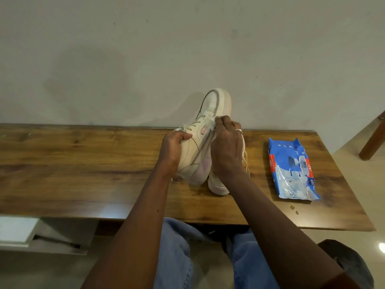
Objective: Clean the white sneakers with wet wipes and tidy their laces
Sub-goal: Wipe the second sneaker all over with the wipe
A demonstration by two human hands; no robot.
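Observation:
A white sneaker (pixel 210 113) is held tilted up over the wooden table (pixel 83 163), its toe pointing at the wall. My left hand (pixel 174 151) grips it around the heel and collar. My right hand (pixel 227 147) pinches a crumpled white wet wipe (pixel 212 127) against the sneaker's side near the laces. A second white sneaker (pixel 217 184) stands on the table behind my right hand, mostly hidden, with a loose lace (pixel 246 161) trailing beside it.
A blue and white pack of wet wipes (pixel 291 167) lies flat on the right part of the table. A wall rises directly behind the table. A wooden furniture leg (pixel 373 138) stands at the far right. My knees in jeans (pixel 179 247) are under the front edge.

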